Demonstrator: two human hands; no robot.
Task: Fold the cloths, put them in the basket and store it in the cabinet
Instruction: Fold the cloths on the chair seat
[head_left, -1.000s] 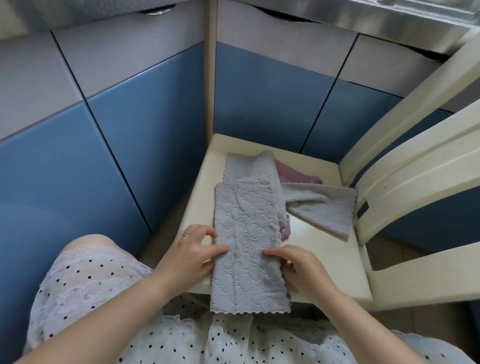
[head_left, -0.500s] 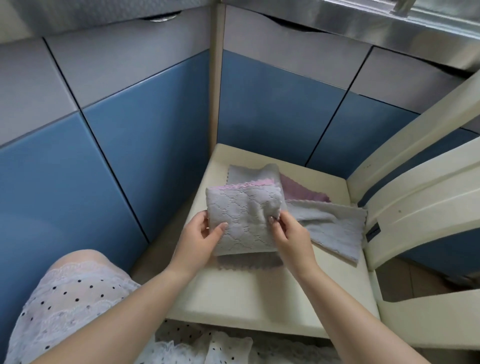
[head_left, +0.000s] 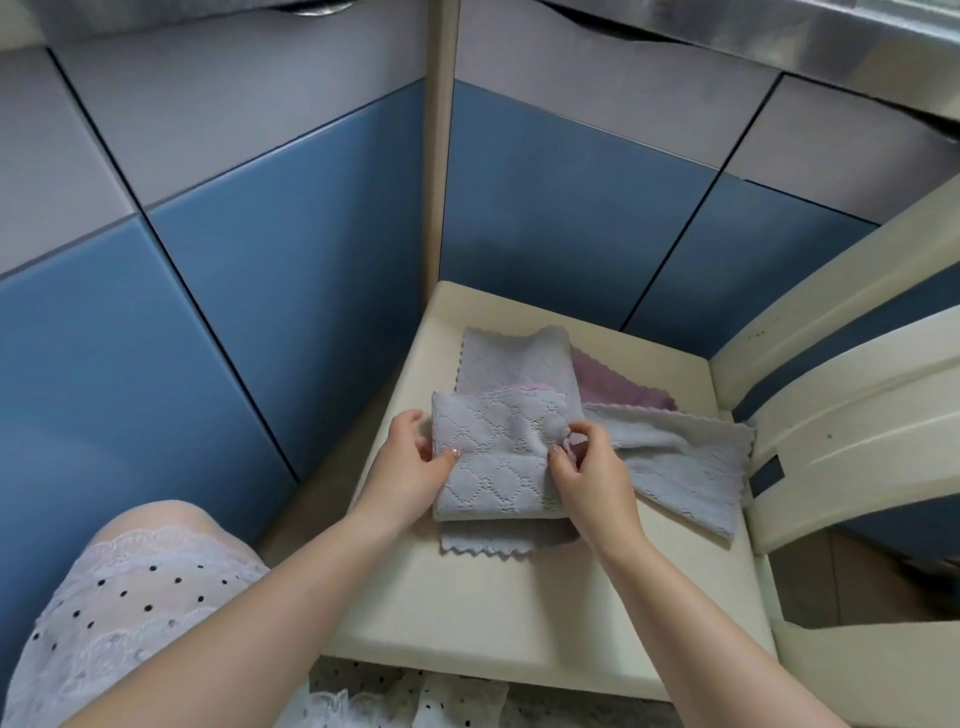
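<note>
Folded grey cloth (head_left: 493, 457): I hold it over the middle of the chair seat (head_left: 519, 613), doubled, with a scalloped lower layer showing beneath its near edge.

Left hand (head_left: 410, 467): I grasp the cloth's left edge, thumb on top; the fingers underneath are hidden.

Right hand (head_left: 592, 478): I pinch the cloth's right edge with thumb and fingertips; a bit of pink shows at the pinch, and I cannot tell what it belongs to.

Second grey cloth (head_left: 519, 358): lies flat behind the folded one, partly covered by it.

Pink cloth (head_left: 618, 387): mostly buried; only a scalloped corner and a thin strip show.

Third grey cloth (head_left: 685, 467): spread to the right, its far corner near the seat's right edge, its left part hidden behind my right hand.

Seat: bare cream surface open toward me; its left edge sits close to the blue cabinet doors (head_left: 260, 312). Chair back (head_left: 857, 389) rises on the right, cut off by the frame.

Dotted dress (head_left: 130, 613): lower left, over my knee.
</note>
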